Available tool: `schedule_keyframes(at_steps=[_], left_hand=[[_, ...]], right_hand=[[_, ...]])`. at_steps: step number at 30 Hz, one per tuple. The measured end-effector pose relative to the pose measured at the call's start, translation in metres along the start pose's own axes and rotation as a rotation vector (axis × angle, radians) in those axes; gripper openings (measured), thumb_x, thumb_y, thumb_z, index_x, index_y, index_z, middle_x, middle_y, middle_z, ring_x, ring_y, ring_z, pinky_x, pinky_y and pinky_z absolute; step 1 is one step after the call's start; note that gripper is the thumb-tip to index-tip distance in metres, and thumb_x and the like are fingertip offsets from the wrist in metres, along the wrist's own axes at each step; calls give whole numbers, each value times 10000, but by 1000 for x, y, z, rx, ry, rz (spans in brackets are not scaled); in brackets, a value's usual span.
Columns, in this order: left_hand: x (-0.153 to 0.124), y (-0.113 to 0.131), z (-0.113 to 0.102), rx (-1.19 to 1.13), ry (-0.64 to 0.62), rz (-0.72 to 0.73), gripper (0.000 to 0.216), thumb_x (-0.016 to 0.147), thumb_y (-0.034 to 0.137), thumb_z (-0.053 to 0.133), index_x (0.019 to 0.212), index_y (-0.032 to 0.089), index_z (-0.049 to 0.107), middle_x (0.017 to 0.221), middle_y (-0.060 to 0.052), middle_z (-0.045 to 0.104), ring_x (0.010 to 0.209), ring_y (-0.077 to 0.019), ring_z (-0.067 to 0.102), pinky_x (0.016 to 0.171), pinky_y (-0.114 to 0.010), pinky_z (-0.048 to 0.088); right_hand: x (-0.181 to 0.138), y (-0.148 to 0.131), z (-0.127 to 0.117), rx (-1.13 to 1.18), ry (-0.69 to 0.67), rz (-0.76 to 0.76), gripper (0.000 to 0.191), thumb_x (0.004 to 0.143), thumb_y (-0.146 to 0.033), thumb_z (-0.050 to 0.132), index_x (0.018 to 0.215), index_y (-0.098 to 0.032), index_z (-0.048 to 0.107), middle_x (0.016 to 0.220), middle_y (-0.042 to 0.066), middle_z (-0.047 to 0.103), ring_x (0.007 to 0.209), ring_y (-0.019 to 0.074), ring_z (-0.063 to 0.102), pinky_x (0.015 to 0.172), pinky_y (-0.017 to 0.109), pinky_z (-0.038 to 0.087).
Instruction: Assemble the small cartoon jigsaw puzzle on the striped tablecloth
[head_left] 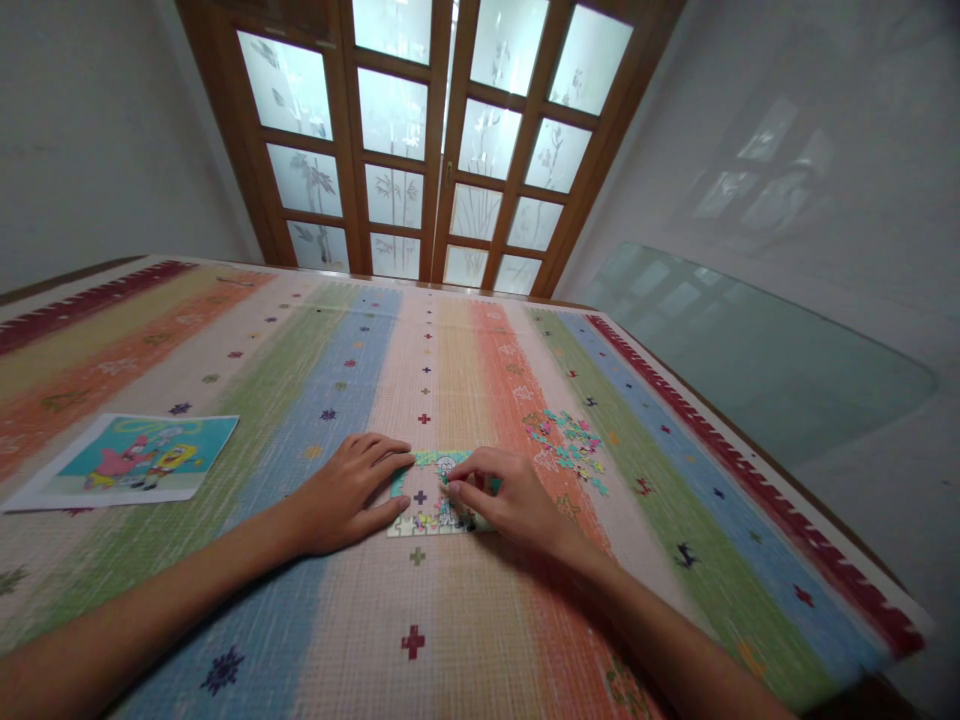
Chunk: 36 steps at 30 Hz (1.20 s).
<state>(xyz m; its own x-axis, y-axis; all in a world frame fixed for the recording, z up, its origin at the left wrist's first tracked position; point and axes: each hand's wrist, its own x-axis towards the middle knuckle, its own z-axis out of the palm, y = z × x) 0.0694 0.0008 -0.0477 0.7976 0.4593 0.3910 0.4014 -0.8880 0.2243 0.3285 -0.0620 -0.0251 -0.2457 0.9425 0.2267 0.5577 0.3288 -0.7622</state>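
A partly built jigsaw puzzle [424, 500] lies on the striped mat [450, 620] in front of me. My left hand [349, 495] rests flat on the mat with its fingertips on the puzzle's left edge, fingers stretched out. My right hand [502, 500] lies over the puzzle's right side, fingers curled with the tips pressed down on a piece; what they pinch is too small to make out. A heap of loose puzzle pieces [570, 445] lies just right of my right hand.
A printed cartoon reference picture [127, 460] lies on the mat at the left. Behind the mat stand wooden doors with frosted glass panes [442, 150]. A shiny floor [750, 350] runs along the mat's right edge.
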Motion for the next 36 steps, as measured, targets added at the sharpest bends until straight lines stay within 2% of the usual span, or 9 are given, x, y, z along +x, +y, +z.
schedule_keyframes(at_steps=[5,11,17,23,28,36], left_hand=[[0,0,0,-1,-5,-5,355,1002,391,535,1286,185,590,1264,-109,667,1167,-290,587,992,-462,428],[1,0,0,-12,-22,-27,362,999,393,532,1295,192,591,1277,-111,661,1185,-292,574,1008,-467,423],[0,1,-1,-21,-32,-39,363,996,404,531,1294,209,596,1274,-107,661,1185,-290,571,1019,-471,421],[0,1,-2,-16,-30,-34,356,1001,403,526,1294,210,586,1281,-110,659,1189,-292,573,1012,-475,425],[0,0,-1,-13,-29,-35,355,996,390,541,1296,204,585,1286,-108,659,1193,-292,570,1014,-474,419],[0,-1,0,-17,-18,-26,353,998,388,541,1289,195,594,1275,-108,662,1186,-291,576,1011,-467,418]], right_hand=[[1,0,5,-8,36,27,70,871,-198,714,859,-194,783,759,29,722,686,146,611,679,288,467],[0,1,7,-62,-10,41,205,831,-67,649,892,-187,804,829,53,750,744,155,635,724,295,475],[-1,2,8,-92,-45,-2,189,860,-99,642,876,-208,795,833,34,761,746,150,635,713,287,471],[-2,6,10,-123,-11,-56,186,865,-120,636,865,-224,790,817,30,760,747,163,645,717,307,480],[-3,7,10,-97,34,-41,157,863,-135,657,853,-214,793,788,28,756,712,154,632,703,300,476],[-5,3,13,-62,28,-56,163,858,-113,665,853,-211,794,781,24,748,724,154,632,723,303,476]])
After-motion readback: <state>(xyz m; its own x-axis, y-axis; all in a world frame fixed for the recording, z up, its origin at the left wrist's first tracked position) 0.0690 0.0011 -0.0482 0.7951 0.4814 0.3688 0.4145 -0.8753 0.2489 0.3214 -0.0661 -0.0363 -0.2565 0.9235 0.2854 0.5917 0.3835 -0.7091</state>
